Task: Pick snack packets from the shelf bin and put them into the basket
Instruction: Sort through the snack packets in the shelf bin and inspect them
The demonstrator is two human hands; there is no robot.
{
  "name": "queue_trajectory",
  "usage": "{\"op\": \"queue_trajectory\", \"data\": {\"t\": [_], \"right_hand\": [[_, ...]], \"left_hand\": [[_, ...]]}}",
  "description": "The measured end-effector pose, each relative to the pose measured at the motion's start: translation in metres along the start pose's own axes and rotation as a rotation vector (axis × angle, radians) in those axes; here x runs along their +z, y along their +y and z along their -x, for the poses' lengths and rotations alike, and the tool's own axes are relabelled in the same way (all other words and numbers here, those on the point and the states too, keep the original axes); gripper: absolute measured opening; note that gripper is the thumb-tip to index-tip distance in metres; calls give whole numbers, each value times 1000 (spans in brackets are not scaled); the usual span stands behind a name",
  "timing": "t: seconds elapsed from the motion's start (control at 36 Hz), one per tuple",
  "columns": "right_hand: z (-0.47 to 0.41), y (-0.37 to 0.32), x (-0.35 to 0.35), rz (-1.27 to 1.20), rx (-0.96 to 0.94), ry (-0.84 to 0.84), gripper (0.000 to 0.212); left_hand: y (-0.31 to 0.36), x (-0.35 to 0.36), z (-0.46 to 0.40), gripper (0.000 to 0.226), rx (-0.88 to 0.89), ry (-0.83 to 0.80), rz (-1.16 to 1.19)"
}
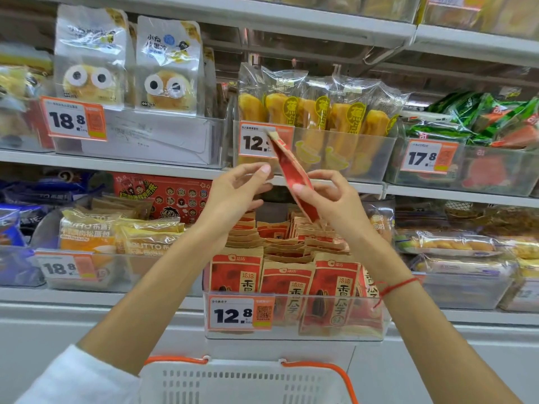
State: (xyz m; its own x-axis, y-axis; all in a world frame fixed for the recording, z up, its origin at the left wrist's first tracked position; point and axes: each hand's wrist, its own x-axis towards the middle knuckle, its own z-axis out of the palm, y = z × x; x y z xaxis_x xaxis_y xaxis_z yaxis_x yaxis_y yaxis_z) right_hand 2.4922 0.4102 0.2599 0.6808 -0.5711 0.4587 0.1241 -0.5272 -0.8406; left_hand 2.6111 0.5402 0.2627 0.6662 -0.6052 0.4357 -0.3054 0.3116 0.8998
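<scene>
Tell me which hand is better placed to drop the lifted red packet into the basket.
Right, probably. The right hand already pinches the red packet, lifted above the shelf bin. The left hand is beside it with relaxed fingers, holding nothing. The basket sits directly below both arms.

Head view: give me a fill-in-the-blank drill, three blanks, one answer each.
1. The red snack packet is pinched by the ____ hand.
2. The price tag on the bin of red packets reads ____.
3. The white basket below has handles coloured ____.

Missing words: right; 12.8; orange
</scene>
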Motion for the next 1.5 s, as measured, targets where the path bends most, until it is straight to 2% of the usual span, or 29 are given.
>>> {"op": "queue_trajectory", "data": {"t": [0.08,0.17,0.42,0.53,0.64,0.69,0.75,0.83,0.97,1.06,1.11,1.39,1.5], "right_hand": [[1,-3,-10,-290,209,-214,47],[5,-4,-16,-462,283,-368,48],[5,-1,-21,-461,350,-512,52],[3,-1,-24,-293,231,-451,49],[1,-8,-20,-99,7,-193,23],[-1,-10,-17,33,-96,-59,20],[-2,-10,-15,121,-167,1,20],[-2,-6,-16,136,-204,15,19],[-5,7,-20,244,-290,54,38],[-11,17,-20,375,-356,131,35],[-18,23,-17,381,-368,151,32],[-67,51,9,498,-257,19,26],[-79,60,14,512,-224,-34,24]], "left_hand": [[-4,-4,-4,37,-46,-21,-72],[-7,-6,-5,45,-100,-59,-111],[-8,-9,-5,39,-71,-60,6],[-8,-9,-6,26,-32,22,73],[-10,-11,-8,19,26,104,93],[-12,-9,-8,16,52,129,81],[-14,-6,-7,15,77,148,72],[-17,-1,-8,12,109,178,60],[-25,8,-8,12,144,230,83],[-33,10,-8,15,114,220,107],[-37,9,-11,13,85,194,92],[-57,-24,-47,15,-95,161,-248],[-65,-31,-56,13,-133,133,-297]]}}
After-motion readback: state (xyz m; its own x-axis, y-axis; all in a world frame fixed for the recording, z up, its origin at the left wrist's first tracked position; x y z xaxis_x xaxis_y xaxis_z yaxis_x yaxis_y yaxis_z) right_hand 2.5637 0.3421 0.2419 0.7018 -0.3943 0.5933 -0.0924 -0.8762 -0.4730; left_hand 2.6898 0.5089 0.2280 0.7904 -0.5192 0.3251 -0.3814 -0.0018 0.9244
